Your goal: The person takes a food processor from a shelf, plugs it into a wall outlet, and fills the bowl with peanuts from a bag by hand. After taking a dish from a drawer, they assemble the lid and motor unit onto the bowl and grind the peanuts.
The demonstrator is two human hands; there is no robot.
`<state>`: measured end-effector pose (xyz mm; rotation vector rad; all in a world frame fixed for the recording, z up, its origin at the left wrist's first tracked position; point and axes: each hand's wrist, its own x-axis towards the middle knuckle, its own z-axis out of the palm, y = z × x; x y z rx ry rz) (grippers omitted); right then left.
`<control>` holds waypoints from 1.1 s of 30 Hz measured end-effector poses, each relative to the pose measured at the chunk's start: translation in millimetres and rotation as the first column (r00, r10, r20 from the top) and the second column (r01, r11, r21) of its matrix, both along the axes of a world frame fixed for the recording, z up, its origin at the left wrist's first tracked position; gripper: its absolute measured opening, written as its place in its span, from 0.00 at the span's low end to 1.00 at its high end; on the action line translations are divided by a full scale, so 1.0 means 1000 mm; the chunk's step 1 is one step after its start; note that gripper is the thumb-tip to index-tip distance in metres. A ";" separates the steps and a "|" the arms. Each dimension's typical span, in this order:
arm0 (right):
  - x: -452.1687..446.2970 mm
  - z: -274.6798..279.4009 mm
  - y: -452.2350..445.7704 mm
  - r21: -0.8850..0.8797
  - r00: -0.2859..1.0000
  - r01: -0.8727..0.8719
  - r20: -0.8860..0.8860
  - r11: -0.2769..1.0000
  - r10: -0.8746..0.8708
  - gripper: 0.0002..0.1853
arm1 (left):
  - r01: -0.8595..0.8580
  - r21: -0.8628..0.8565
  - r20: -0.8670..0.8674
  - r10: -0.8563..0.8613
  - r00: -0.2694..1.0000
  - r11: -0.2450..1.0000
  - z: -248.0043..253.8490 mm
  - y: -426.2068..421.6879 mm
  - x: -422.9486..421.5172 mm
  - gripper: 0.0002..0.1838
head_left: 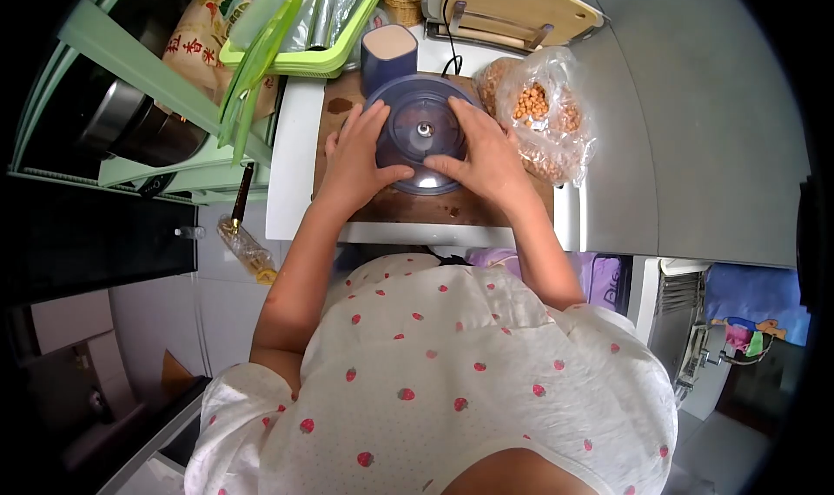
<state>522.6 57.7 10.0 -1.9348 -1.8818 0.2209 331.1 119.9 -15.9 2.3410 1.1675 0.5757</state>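
Note:
A round, see-through blue lid point(423, 152) with a small metal piece at its centre sits on the brown board point(395, 210). It seems to top a bowl, but what lies under it is hidden. My left hand point(354, 156) curves round its left side, fingers on the rim and thumb on the near edge. From the right, my right hand point(488, 154) grips it, index finger at the far rim and thumb across the top. A dark blue block with a beige top point(388, 52) stands just behind it. Close to my right hand are clear bags of peanuts point(552, 112).
At back left, a green basket point(334, 60) holds plastic wrap, with long green leaves point(252, 78) hanging from it. A light wooden board point(512, 13) leans at the back. Green shelving point(152, 69) stands left; a grey panel point(712, 121) is right.

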 end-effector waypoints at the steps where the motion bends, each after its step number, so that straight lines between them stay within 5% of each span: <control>1: 0.001 0.007 0.004 0.011 0.999 0.006 -0.033 1.000 -0.005 0.40 | 0.001 -0.011 0.017 -0.001 1.000 1.000 0.001 0.001 0.000 0.44; 6: 0.007 0.020 0.029 0.025 0.982 0.025 -0.188 0.999 -0.020 0.28 | 0.057 -0.042 0.191 -0.048 0.980 0.998 0.000 0.025 -0.002 0.34; 10: 0.014 0.011 0.072 0.126 0.974 -0.014 -0.224 0.992 0.042 0.27 | -0.113 -0.083 0.386 0.137 0.912 0.990 -0.005 0.060 0.008 0.30; 14: 0.019 0.005 0.122 0.195 0.978 -0.069 -0.179 0.978 0.104 0.32 | -0.165 0.006 0.352 0.152 0.923 0.986 0.003 0.098 0.024 0.31; 16: 0.019 0.000 0.144 0.184 0.980 -0.071 -0.172 0.980 0.103 0.34 | -0.215 -0.073 0.145 0.224 0.964 0.974 0.006 0.112 0.034 0.33; 23: 0.014 -0.019 0.189 -0.031 0.967 -0.244 -0.085 0.969 0.240 0.42 | -0.250 0.017 0.032 0.249 0.968 0.968 0.003 0.128 0.056 0.44; 33: 0.034 -0.008 0.197 -0.135 0.917 -0.398 -0.055 0.907 0.394 0.51 | -0.245 0.119 -0.142 0.261 0.955 0.962 0.003 0.137 0.073 0.45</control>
